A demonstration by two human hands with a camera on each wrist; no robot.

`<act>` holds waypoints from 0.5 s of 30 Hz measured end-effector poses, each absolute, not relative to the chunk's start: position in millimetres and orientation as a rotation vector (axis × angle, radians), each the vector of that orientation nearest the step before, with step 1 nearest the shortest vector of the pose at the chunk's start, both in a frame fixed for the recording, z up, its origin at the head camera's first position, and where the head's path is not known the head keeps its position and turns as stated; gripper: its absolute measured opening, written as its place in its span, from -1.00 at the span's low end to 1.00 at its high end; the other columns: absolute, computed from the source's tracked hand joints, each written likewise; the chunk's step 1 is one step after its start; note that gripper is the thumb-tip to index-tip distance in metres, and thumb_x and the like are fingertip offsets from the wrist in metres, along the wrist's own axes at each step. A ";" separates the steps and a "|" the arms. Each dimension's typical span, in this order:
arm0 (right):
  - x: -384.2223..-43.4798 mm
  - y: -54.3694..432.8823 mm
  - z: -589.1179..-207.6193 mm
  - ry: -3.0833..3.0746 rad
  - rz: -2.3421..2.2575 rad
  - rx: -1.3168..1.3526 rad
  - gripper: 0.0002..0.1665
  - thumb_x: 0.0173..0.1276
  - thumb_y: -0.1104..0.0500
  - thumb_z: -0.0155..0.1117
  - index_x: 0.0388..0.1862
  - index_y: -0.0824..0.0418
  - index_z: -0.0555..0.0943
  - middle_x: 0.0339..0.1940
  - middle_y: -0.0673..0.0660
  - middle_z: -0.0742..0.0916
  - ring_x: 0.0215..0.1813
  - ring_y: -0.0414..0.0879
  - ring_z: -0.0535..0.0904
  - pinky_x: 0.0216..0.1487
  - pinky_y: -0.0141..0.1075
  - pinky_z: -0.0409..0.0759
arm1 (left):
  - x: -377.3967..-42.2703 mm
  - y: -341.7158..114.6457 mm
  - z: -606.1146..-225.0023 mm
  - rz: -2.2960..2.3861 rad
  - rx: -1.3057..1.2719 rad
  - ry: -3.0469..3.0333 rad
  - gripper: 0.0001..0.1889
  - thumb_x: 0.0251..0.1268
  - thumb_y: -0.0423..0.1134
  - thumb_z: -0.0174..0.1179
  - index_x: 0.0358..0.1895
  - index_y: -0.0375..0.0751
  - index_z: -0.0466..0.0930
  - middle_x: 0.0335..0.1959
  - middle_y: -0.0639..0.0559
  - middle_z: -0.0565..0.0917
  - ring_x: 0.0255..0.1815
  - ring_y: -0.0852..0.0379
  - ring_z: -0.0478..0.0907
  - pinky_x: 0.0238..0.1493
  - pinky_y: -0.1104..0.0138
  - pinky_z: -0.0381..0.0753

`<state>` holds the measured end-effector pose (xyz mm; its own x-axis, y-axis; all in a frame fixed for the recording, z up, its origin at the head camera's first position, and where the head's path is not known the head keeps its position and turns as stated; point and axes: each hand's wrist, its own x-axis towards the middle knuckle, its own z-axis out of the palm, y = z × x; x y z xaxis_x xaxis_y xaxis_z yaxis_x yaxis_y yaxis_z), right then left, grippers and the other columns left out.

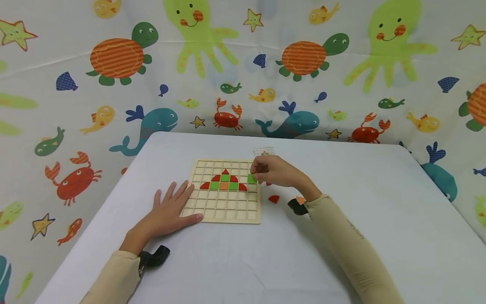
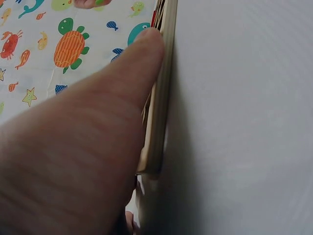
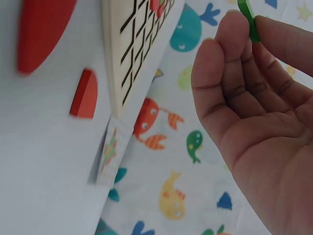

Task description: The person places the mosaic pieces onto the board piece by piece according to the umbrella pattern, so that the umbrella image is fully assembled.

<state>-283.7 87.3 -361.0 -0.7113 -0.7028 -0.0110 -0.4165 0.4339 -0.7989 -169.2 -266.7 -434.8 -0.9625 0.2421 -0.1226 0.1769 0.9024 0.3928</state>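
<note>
A light wooden grid board [image 1: 220,209] lies on the white table. On it, red, green and orange tiles form a stepped shape with a red triangle [image 1: 225,172] at the top. My left hand [image 1: 168,213] rests spread along the board's left side, thumb at the near edge; in the left wrist view the thumb [image 2: 142,58] touches the board's side. My right hand [image 1: 275,171] pinches a green square tile [image 1: 252,179] above the board's right edge. The right wrist view shows that green tile [image 3: 249,20] between thumb and fingertips, raised off the board.
A small printed pattern card [image 1: 264,150] lies behind the board. Right of the board are a red quarter-round piece [image 1: 274,199] and an orange piece [image 1: 300,200], the latter beside the right wrist's black camera mount [image 1: 297,207]. A sea-animal patterned cloth [image 1: 228,63] hangs behind the table.
</note>
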 end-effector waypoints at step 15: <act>-294.5 28.2 -366.8 2.346 -1.004 -1.116 -0.96 0.53 0.33 0.36 -0.18 0.27 0.67 -0.37 0.06 0.72 -0.33 -0.01 0.68 -0.19 -0.28 0.65 | -167.6 -263.6 -431.9 0.572 0.320 2.899 0.16 0.33 0.50 0.19 0.74 -0.24 0.07 0.76 -0.31 -0.02 0.72 -0.45 -0.33 0.49 -0.46 -0.51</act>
<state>-294.5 28.2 -366.8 -0.6261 -0.7796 -0.0143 -0.5278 0.4372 -0.7282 -167.6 -263.6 -431.9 -0.9627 0.2408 -0.1234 0.1758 0.9034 0.3911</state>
